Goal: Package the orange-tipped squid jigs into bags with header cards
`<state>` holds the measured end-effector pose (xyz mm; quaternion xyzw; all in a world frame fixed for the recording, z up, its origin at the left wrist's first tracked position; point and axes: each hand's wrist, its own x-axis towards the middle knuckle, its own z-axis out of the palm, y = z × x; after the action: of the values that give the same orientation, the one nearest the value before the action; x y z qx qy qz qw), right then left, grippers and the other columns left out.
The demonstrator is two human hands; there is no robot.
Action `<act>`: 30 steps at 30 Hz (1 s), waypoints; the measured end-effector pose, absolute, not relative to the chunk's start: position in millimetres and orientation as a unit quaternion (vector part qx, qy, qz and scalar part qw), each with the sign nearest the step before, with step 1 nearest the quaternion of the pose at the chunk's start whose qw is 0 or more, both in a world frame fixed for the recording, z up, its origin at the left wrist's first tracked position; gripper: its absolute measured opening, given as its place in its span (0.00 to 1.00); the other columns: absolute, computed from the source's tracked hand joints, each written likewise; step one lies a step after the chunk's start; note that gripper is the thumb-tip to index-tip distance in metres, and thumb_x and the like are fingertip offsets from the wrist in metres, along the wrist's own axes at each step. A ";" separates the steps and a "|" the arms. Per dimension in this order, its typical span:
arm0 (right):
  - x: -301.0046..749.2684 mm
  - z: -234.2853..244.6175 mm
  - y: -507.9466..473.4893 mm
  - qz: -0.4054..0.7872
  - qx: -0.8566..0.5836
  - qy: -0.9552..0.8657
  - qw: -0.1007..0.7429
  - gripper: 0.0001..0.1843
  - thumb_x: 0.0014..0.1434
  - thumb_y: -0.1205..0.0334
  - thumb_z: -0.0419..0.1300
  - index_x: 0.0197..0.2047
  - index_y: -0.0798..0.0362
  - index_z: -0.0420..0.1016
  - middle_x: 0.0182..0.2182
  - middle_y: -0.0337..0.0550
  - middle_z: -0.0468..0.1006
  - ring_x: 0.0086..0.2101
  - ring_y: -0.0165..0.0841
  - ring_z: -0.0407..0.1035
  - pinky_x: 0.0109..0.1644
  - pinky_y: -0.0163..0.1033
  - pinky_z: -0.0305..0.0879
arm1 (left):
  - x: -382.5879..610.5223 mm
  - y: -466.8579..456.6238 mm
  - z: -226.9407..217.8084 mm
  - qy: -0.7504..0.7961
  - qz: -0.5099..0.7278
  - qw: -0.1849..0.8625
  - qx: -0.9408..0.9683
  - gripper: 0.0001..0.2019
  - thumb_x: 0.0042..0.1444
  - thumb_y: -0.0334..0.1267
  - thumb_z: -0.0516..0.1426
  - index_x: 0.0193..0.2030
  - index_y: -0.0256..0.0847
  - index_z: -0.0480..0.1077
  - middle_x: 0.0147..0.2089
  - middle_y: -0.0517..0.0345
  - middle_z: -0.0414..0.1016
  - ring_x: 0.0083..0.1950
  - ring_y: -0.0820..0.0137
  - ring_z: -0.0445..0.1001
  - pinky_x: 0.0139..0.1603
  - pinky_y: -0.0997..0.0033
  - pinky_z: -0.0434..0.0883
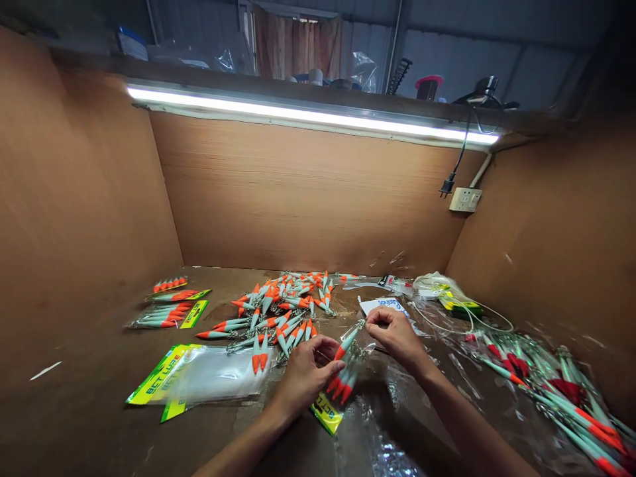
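Observation:
An orange and pale-green fishing lure slants between my two hands, its hooked end up and to the right. The thumb and fingers of my left hand are closed around its orange end. At the other end, by the hooks, my right hand pinches with thumb and forefinger. Just below lie more lures, orange tips toward me, by a yellow-green card; whether they are inside its clear bag I cannot tell. Left of my left hand, two lures rest on a stack of clear bags with yellow headers.
A pile of loose lures lies at the back middle. Several bagged lures sit at the left, and a larger heap spreads at the right. White cord loops near it. A plug hangs above.

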<state>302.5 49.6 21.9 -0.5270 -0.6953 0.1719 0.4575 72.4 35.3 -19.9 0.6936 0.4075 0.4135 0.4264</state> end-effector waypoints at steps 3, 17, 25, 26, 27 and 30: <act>311.5 30.7 49.0 0.142 -0.543 -0.685 0.464 0.06 0.51 0.65 0.59 0.24 0.52 0.74 0.30 0.42 0.78 0.36 0.39 0.71 0.45 0.42 0.64 | 68.4 40.8 -24.9 0.413 0.390 0.437 0.697 0.17 0.51 0.41 0.64 0.48 0.38 0.75 0.35 0.55 0.80 0.36 0.65 0.78 0.37 0.69 0.72; 296.9 55.7 21.0 -0.142 -0.492 -0.766 0.389 0.09 0.54 0.73 0.60 0.31 0.48 0.72 0.37 0.42 0.78 0.43 0.42 0.67 0.67 0.61 0.44 | 65.9 28.4 -12.1 0.415 0.410 0.259 0.770 0.26 0.57 0.40 0.63 0.63 0.49 0.70 0.60 0.51 0.75 0.61 0.56 0.73 0.62 0.56 0.67; 276.1 74.2 1.2 -0.064 -0.436 -0.787 0.432 0.08 0.54 0.72 0.61 0.31 0.47 0.73 0.40 0.42 0.78 0.45 0.42 0.68 0.65 0.59 0.52 | 69.2 13.7 11.6 0.353 0.447 0.352 0.743 0.24 0.64 0.48 0.57 0.66 0.49 0.66 0.61 0.51 0.75 0.60 0.56 0.74 0.62 0.59 0.67; 274.9 74.4 1.2 -0.042 -0.433 -0.788 0.435 0.08 0.55 0.71 0.61 0.31 0.47 0.73 0.40 0.42 0.78 0.45 0.42 0.69 0.64 0.57 0.54 | 69.5 12.9 13.3 0.341 0.440 0.376 0.741 0.23 0.65 0.48 0.56 0.65 0.48 0.68 0.58 0.51 0.77 0.56 0.57 0.76 0.58 0.61 0.69; 274.2 73.8 2.0 -0.021 -0.432 -0.788 0.438 0.08 0.55 0.71 0.61 0.30 0.47 0.73 0.40 0.42 0.79 0.45 0.41 0.69 0.63 0.56 0.55 | 69.8 13.0 13.7 0.330 0.430 0.400 0.739 0.21 0.65 0.49 0.55 0.62 0.47 0.71 0.54 0.52 0.80 0.53 0.58 0.78 0.55 0.62 0.71; 275.1 67.6 7.6 0.027 -0.437 -0.782 0.444 0.06 0.59 0.67 0.61 0.31 0.48 0.75 0.39 0.42 0.80 0.44 0.41 0.70 0.59 0.52 0.61 | 71.0 19.8 7.6 0.319 0.417 0.469 0.710 0.19 0.63 0.52 0.57 0.50 0.41 0.79 0.43 0.51 0.82 0.44 0.60 0.79 0.46 0.66 0.73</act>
<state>275.1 7.6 67.6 -0.4369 -0.7819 0.0270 0.4439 71.0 19.8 7.6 0.7104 0.3190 0.4168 0.4689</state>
